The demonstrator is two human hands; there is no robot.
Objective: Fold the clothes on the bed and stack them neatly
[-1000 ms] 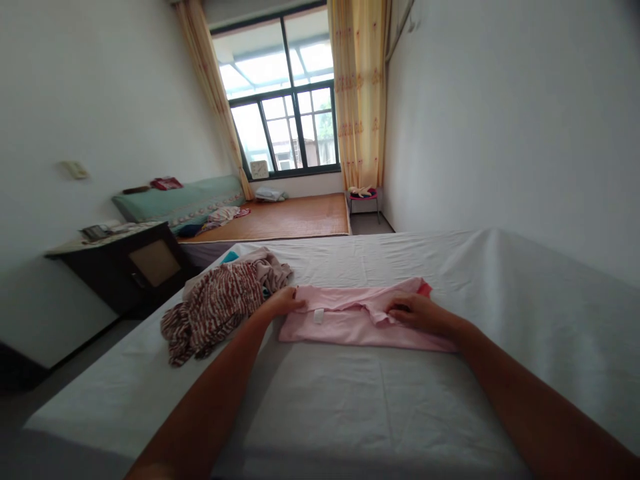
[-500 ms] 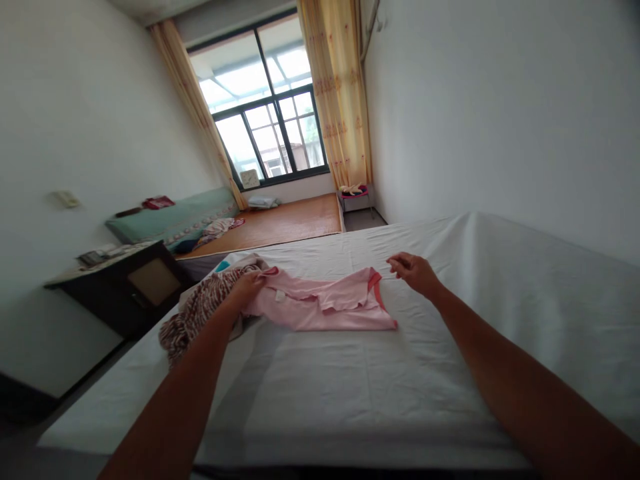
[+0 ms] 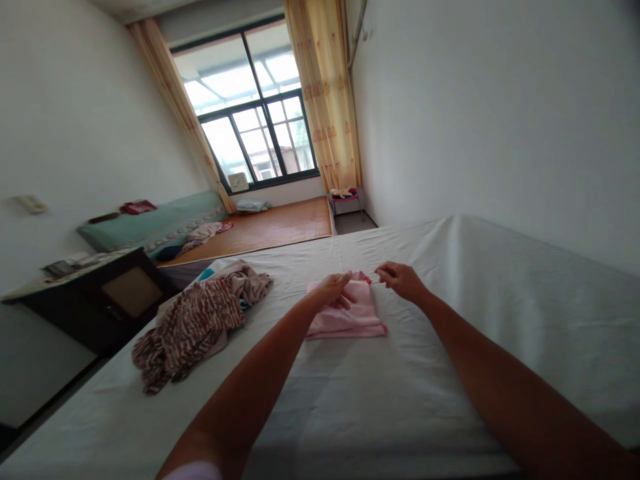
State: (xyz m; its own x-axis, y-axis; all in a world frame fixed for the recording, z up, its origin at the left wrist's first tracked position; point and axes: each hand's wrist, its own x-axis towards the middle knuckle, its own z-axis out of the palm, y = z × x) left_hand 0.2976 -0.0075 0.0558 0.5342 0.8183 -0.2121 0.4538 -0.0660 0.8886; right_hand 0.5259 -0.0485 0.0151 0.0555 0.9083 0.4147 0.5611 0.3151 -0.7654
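Note:
A pink garment with red trim [image 3: 367, 310], seemingly a shirt, lies folded into a compact shape on the white-sheeted bed [image 3: 390, 407]. My left hand [image 3: 334, 292] rests over its upper left part, fingers apart and partly spread across the cloth. Just off the garment's upper right corner, my right hand [image 3: 403, 281] hovers with its fingers curled together. Nothing shows between those fingertips, which are close to the red edge. To the left of my left arm is a heap of clothes with a brown-and-white patterned piece [image 3: 195, 327] on top.
Beyond this bed stands a second one with a brown mat [image 3: 280, 223] and a green headboard [image 3: 160, 220]. A dark cabinet [image 3: 125, 300] is at the left. The white wall [image 3: 490, 133] runs along the right, and a small stool [image 3: 345, 197] stands below the curtain.
My left hand has moved right, bringing the garment's left end over onto the rest, so the garment is shorter. The patterned heap is now uncovered. My right hand stays near the right edge.

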